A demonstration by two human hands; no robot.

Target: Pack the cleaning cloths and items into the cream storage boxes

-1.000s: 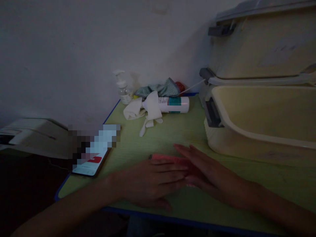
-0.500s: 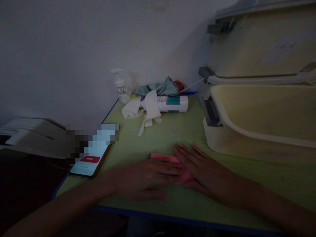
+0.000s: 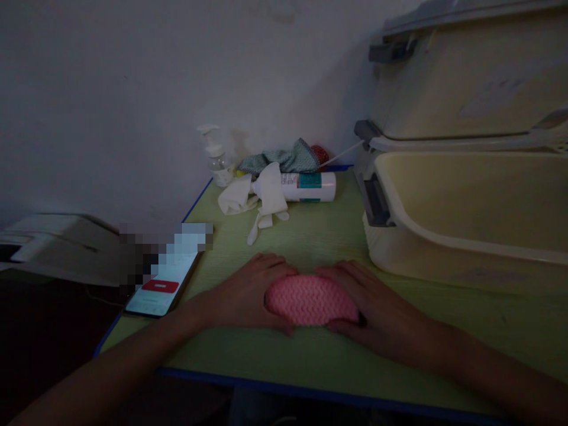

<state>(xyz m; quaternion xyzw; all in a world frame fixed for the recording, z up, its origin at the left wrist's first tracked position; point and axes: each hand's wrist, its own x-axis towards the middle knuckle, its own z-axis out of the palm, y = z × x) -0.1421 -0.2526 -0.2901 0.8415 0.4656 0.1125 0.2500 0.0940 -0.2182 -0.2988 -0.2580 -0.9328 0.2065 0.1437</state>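
A folded pink cloth (image 3: 312,300) with a woven zigzag texture lies on the green tabletop (image 3: 239,349), near its front edge. My left hand (image 3: 257,293) grips the cloth's left end, thumb at the near side and fingers at the far side. Around the right end curls my right hand (image 3: 364,305) in the same way. Between the two hands the cloth's top bulges slightly. The palms hide both of its ends.
A phone (image 3: 166,278) with a lit screen lies at the table's left edge. Behind are white gloves (image 3: 270,189), a white bottle (image 3: 310,186) on its side, a pump bottle (image 3: 217,163) and a grey-green cloth (image 3: 279,160). An open cream storage bin (image 3: 417,248) stands at right.
My left hand has gone from lying flat over the pink cloth to gripping its left end. My right hand's fingers have curled around the other end, and more of the cloth shows.
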